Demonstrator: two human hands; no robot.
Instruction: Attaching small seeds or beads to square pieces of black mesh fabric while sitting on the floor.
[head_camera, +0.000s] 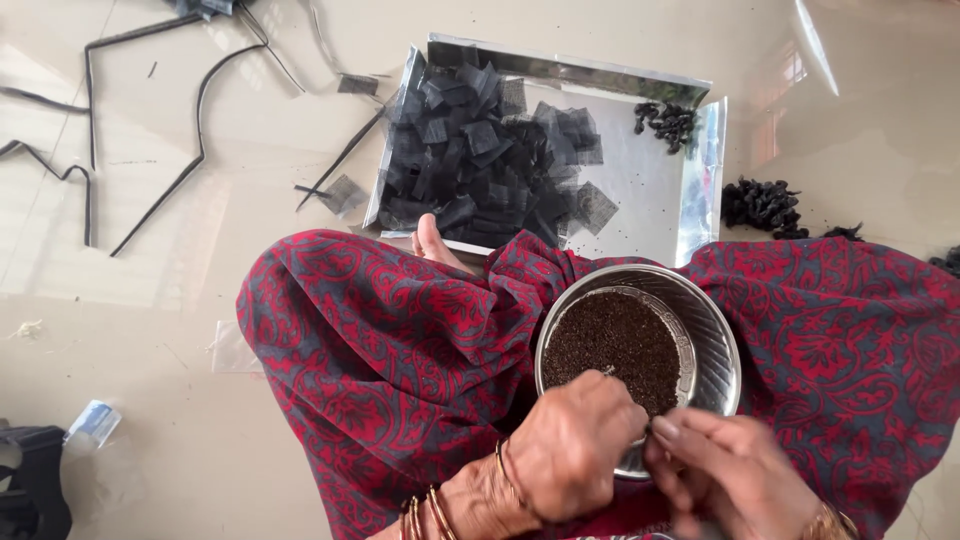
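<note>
**Hands meet at the rim of the seed bowl**

We see a round steel bowl (712, 340) resting in the lap, on red and grey patterned cloth (380, 340), holding a bed of fine dark brown seeds (615, 345). At its near rim the left hand (575, 455) is curled into a loose fist over the seeds, and we cannot tell what it pinches. The right hand (725, 475) sits just beside it, fingers bent toward the left hand; its grip is blurred, so we cannot tell what it holds either. Gold bangles (510, 480) circle the left wrist.

Beyond the knees a shiny rectangular tray (650, 190) lies on the pale floor, carrying a heap of black mesh squares (480, 150) and a few small black bundles (665, 122). More bundles (765, 205) lie just right of the tray. Black strips (200, 110) curl across the floor at the left.
</note>
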